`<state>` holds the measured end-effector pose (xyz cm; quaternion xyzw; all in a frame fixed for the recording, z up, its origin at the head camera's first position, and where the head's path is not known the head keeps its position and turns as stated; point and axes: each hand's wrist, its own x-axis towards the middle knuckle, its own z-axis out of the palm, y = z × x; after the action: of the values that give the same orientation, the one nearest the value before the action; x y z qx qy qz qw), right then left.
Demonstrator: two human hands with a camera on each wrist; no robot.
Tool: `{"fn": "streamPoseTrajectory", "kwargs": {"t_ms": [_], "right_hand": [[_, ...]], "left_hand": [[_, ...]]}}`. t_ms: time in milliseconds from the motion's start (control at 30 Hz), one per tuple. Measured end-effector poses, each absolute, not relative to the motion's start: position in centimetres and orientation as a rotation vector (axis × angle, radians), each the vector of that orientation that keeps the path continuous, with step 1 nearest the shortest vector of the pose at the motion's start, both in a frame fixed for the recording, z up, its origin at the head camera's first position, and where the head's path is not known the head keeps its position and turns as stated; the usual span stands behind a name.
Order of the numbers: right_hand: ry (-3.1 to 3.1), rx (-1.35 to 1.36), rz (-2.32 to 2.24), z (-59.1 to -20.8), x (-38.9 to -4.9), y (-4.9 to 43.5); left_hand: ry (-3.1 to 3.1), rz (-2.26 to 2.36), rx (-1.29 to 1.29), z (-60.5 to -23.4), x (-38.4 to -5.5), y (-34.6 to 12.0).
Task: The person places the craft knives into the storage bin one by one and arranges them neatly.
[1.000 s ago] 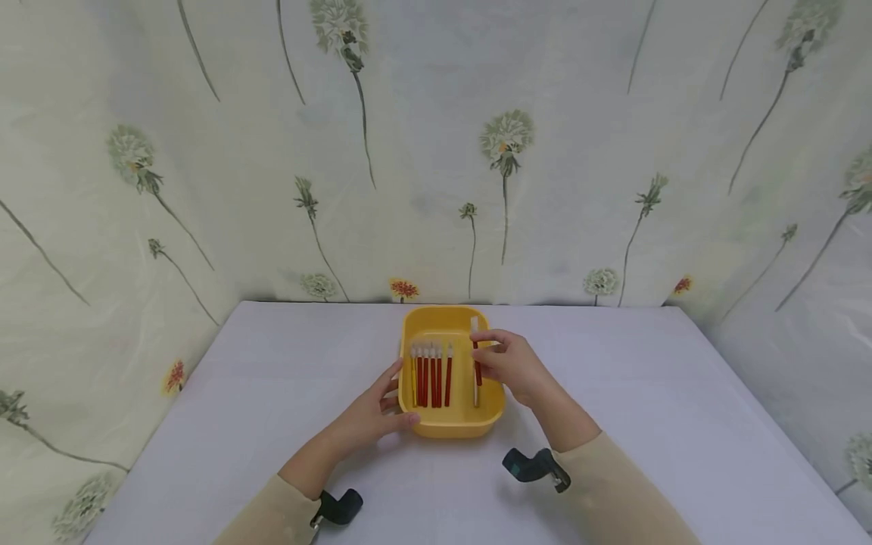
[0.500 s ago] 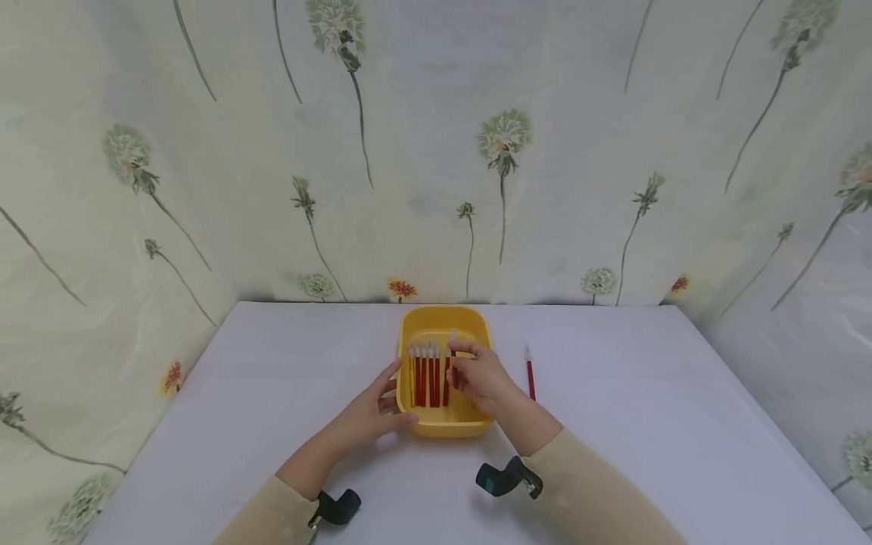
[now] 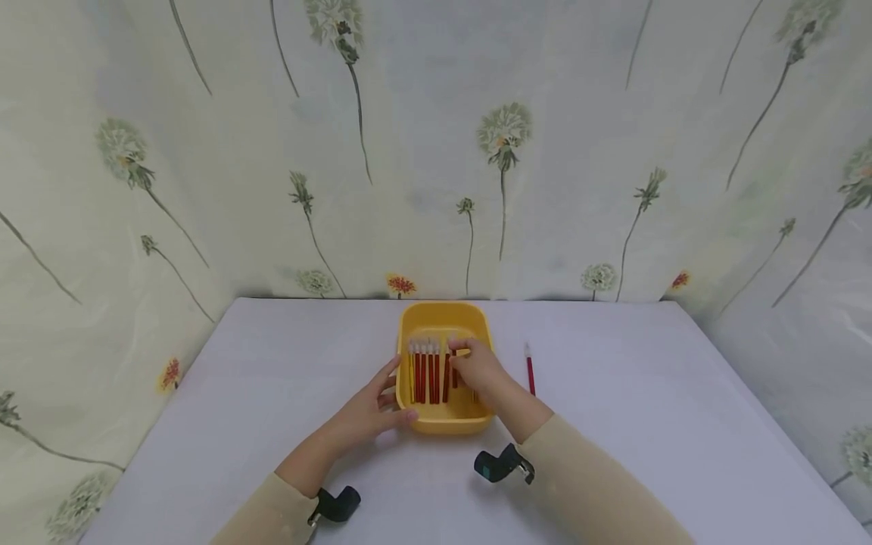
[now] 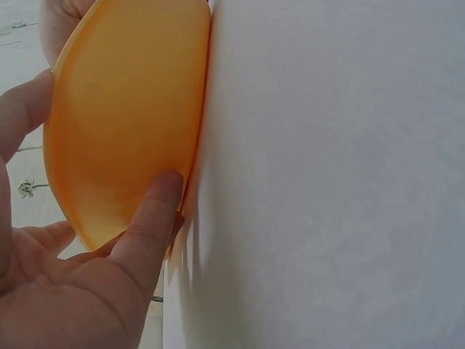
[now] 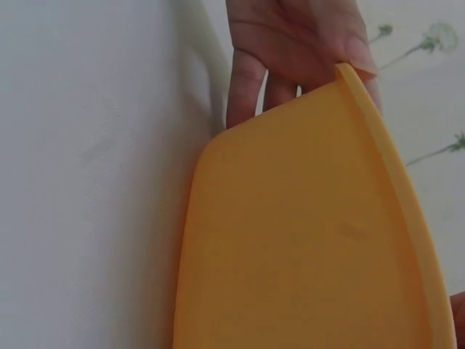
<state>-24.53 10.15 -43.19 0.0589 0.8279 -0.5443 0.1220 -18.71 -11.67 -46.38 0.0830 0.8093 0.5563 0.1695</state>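
A yellow plastic tray stands at the middle of the table. My left hand holds its near left corner, fingers along the left wall and thumb at the front; in the left wrist view the thumb lies on the outer wall. Inside, several slim red paintbrushes with pale tips lie in a row, a yellow one at its left end. My right hand reaches over the right rim and pinches a red paintbrush close beside the row. The right wrist view shows mainly the tray's outer wall.
Another red paintbrush lies on the white table to the right of the tray, near my right forearm. A pale stick end shows in the tray beneath my right hand. A flower-printed curtain hangs behind the table.
My right hand has moved left with the paintbrush, from the tray's right side to the row, and then slightly lower. The brush on the table has come into sight. The left hand stays in place.
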Motion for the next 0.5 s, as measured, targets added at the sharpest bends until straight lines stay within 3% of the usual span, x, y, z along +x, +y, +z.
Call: {"fn": "streamPoseTrajectory", "kwargs": {"t_ms": [500], "right_hand": [[2.547, 0.131, -1.389, -43.93, -25.09, 9.49]], "left_hand": [[2.311, 1.575, 0.248, -46.12, -18.6, -11.76]]}}
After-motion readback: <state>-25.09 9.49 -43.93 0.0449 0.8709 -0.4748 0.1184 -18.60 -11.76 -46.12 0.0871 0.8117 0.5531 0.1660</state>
